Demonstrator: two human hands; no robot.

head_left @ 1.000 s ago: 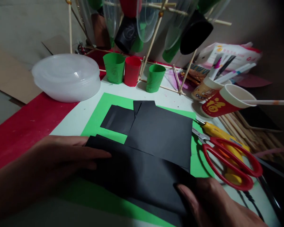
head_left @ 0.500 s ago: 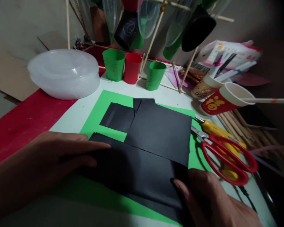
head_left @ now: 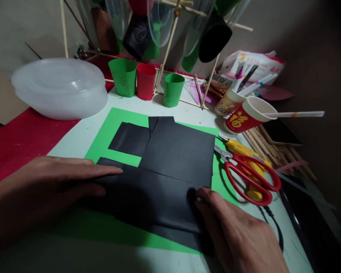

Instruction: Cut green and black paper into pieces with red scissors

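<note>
A long folded strip of black paper point(head_left: 156, 195) lies across a green sheet point(head_left: 102, 129) in front of me. My left hand point(head_left: 65, 178) rests on the strip's left end, index finger stretched along its far edge and thumb apart on the near side. At the right end, my right hand point(head_left: 230, 223) has its fingers closed on the strip near the far corner; some fingertips are hidden. Just beyond the strip lie a larger black paper piece point(head_left: 179, 151) and a smaller black piece point(head_left: 130, 138). Red-handled scissors point(head_left: 250, 174) lie right of the green sheet.
A yellow tool point(head_left: 244, 149) lies partly under the scissors. Paper cups point(head_left: 244, 117) with pens and a straw stand back right. Clear plastic lids point(head_left: 62, 87) are stacked back left. Green and red cups point(head_left: 146, 81) stand by a stick frame point(head_left: 167, 45) with hanging cups.
My right hand has moved along the strip's right end to its far corner, its fingers now closer together. My left hand stays on the left end. The whole view has shifted.
</note>
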